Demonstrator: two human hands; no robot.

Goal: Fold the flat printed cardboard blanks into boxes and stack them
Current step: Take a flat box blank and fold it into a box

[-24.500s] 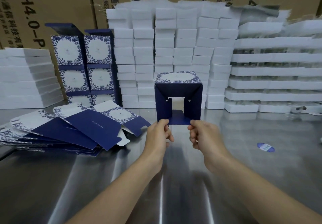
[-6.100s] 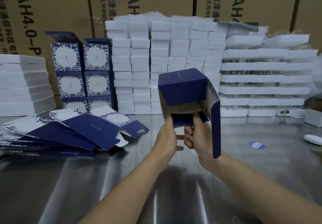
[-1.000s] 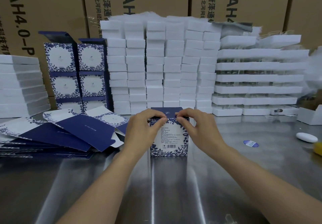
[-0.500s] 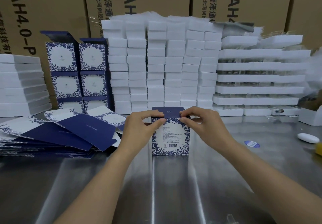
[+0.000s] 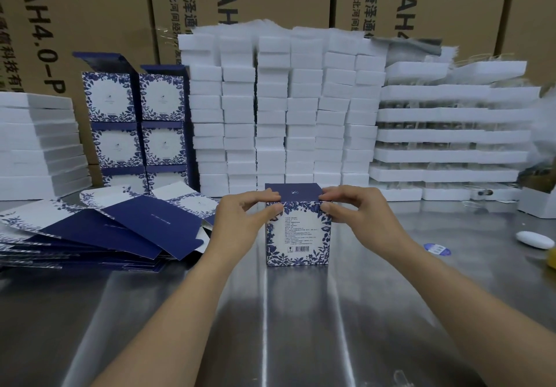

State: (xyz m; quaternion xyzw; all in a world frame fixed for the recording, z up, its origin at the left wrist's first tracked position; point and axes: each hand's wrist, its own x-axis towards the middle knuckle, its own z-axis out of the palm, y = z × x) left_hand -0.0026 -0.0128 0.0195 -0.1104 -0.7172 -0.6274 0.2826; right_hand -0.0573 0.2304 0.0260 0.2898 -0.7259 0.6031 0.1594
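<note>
**Folded box upright on worktop, both hands pinching top corners**

Reflective stainless-steel worktop (image 5: 270, 326), streaked with glare. Behind it, wall of big brown corrugated cartons (image 5: 90, 19) with black printed lettering. Centre back: tall columns of white foam blocks (image 5: 285, 109); far left, stack of wide white foam slabs (image 5: 39, 143); right, stacked long white foam trays (image 5: 451, 136). Left of the foam columns, two columns of finished blue-and-white floral printed boxes (image 5: 135, 121), topmost lids standing open. Fanned pile of flat navy and floral cardboard blanks (image 5: 99, 230) on left of worktop. Small blue oval sticker (image 5: 437, 248) and white oval object (image 5: 534, 239) on right side.

Navy-topped floral cardboard box (image 5: 297, 233) upright mid-worktop, lid down, text-and-barcode panel facing camera, just right of the blanks pile.

Left hand (image 5: 240, 221) at upper left front corner, thumb on front panel, fingers curled over the top edge: grip narrow, pinching the corner. Right hand (image 5: 355, 215) mirrored on upper right corner, thumb on front, fingers over the lid edge, same pinching grip. Both forearms bare, reaching in from bottom of view, converging on the box, wrists raised off the worktop.
</note>
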